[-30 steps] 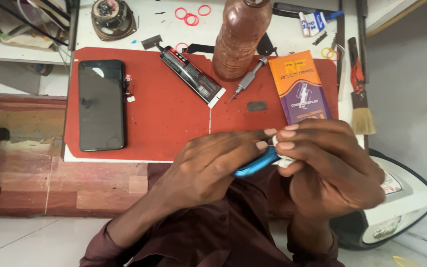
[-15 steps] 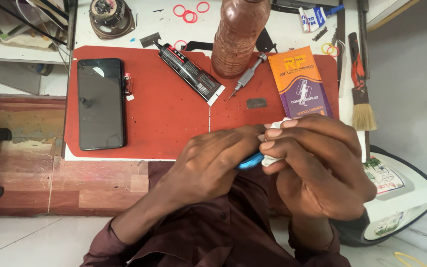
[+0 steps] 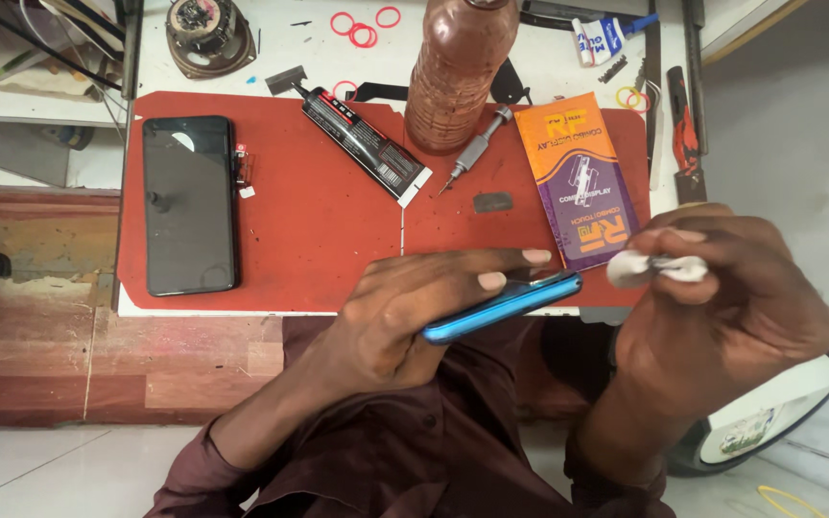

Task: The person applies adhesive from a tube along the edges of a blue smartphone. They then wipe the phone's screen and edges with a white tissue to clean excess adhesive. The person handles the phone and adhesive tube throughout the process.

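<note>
Left hand (image 3: 405, 317) gripping blue phone (image 3: 503, 306) edge-on at front edge of red mat (image 3: 319, 230), right hand (image 3: 722, 307) pinching white wad (image 3: 640, 268), apart from phone, black phone (image 3: 189, 204) far left, bottle (image 3: 458, 72) top cut off.

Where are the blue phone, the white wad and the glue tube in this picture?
blue phone (image 3: 506, 305): head view, on its blue side edge.
white wad (image 3: 630, 268): head view, on its bare left end.
glue tube (image 3: 362, 144): head view, mid-body.
</note>
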